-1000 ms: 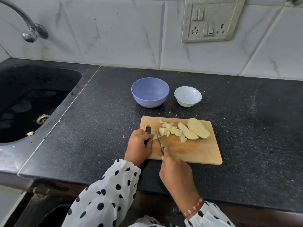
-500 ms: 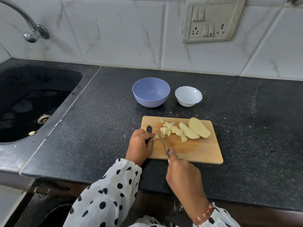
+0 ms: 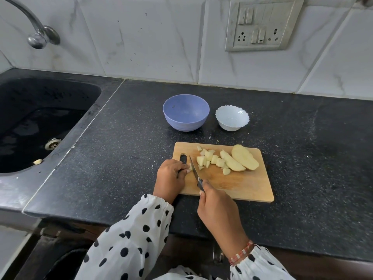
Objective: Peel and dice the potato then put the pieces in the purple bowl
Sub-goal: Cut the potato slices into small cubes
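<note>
A wooden cutting board (image 3: pixel 242 184) lies on the black counter. On it sit several diced potato pieces (image 3: pixel 209 159) and two large peeled potato slices (image 3: pixel 244 160) to their right. My left hand (image 3: pixel 171 178) rests at the board's left end, fingers curled round a small potato piece (image 3: pixel 189 169). My right hand (image 3: pixel 217 207) grips a knife (image 3: pixel 194 171) whose blade stands just right of those fingertips, tip pointing away from me. The purple bowl (image 3: pixel 185 112) stands empty behind the board.
A small white scalloped bowl (image 3: pixel 232 117) stands right of the purple one. A dark sink (image 3: pixel 38 122) with a tap (image 3: pixel 36 35) lies to the left. A switch panel (image 3: pixel 262 23) is on the tiled wall.
My right hand has drawn back toward me and then shifted the knife blade left, close against my left fingertips. The left hand has stayed at the board's left end.
</note>
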### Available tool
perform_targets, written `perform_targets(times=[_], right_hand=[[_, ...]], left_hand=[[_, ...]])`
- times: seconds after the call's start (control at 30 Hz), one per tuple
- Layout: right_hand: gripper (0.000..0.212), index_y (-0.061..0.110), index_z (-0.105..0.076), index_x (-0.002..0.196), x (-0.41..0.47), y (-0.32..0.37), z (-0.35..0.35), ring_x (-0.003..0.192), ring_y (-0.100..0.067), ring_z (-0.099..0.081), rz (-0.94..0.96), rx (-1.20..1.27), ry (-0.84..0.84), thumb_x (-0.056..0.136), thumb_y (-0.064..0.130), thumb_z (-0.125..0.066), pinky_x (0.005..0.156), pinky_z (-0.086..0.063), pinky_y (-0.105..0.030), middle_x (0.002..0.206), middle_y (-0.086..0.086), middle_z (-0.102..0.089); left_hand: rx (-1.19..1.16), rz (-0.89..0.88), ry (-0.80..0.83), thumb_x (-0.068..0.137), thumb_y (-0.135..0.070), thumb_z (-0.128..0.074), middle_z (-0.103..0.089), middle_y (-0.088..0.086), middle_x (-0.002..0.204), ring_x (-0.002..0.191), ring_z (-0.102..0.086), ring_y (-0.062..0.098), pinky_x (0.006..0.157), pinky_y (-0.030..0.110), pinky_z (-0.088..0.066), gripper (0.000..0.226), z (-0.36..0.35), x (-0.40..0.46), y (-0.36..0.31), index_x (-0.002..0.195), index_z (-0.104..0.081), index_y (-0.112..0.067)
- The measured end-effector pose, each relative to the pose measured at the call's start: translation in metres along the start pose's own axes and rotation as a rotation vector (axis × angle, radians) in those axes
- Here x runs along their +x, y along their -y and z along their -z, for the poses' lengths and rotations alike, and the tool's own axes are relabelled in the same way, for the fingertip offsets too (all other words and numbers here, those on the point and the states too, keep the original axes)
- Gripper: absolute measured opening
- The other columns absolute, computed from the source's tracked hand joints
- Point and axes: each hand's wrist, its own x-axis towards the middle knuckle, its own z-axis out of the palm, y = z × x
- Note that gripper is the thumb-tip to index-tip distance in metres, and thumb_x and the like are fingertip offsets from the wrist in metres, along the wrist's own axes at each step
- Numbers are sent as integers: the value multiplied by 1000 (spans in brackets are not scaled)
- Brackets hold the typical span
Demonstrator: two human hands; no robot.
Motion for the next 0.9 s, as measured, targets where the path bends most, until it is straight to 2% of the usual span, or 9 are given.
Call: perform_targets(times=[0.07,0.23,0.33,0.43,0.5,0.6,0.7,0.8,0.9], right_hand=[[47,18,-27,145,-3,-1,2,82,-9,-61,19,-24,8,100,27,-36,64,-45,-20,97,3,-64],[48,19,-26,146,-9,-4,5,79,-7,-58,45,-75,22,100,27,-37,66,-46,-21,97,4,-63],[51,19,-23,146,-4,-4,4,69,-9,-51,53,-182,21,98,23,-40,59,-44,-24,90,3,-62],[54,17,-18,148,-7,-8,5,66,-12,-47,54,-253,27,98,20,-39,51,-34,-22,89,1,-60],[52,19,-20,147,-7,-13,6,64,-11,-48,46,-254,4,99,22,-37,51,-35,-22,88,2,-61],[48,21,-26,146,-5,-14,8,64,-11,-50,26,-147,-43,99,25,-35,53,-39,-21,85,2,-63],[45,23,-33,144,-2,-17,10,67,-10,-52,-6,23,-81,99,30,-36,52,-33,-19,85,3,-65],[44,22,-38,141,-1,-19,12,65,-9,-51,-53,164,-74,98,29,-41,50,-31,-16,84,2,-65],[44,23,-39,141,-4,-18,10,54,-3,-44,-46,206,-48,98,30,-42,44,-28,-14,81,4,-62]], left_hand=[[-3,-1,3,64,-8,-71,-67,9,67,72,-58,12,73,12,-38,7,-1,0,1,70,-73,-5],[6,-4,18,63,-4,-76,-67,8,68,69,-61,18,71,13,-39,8,0,0,2,71,-73,-5],[-2,5,22,65,-10,-71,-67,8,68,68,-62,22,71,13,-39,8,1,1,1,71,-73,-5],[5,4,38,65,-9,-73,-67,8,69,70,-60,17,72,13,-38,8,1,0,1,72,-73,-5],[14,9,50,66,-7,-75,-67,7,70,70,-60,19,72,11,-37,8,2,0,1,73,-73,-6],[27,-10,65,68,-3,-73,-65,6,71,70,-57,18,73,4,-33,11,2,1,1,77,-74,-8],[19,-27,55,69,4,-69,-64,5,74,74,-52,13,77,-3,-29,20,3,1,0,82,-74,-11],[18,-10,53,71,5,-68,-65,6,77,76,-56,20,78,2,-31,22,5,1,-3,88,-73,-8],[34,4,65,69,-11,-77,-62,7,80,78,-56,21,75,11,-33,24,4,0,-5,90,-70,-5]])
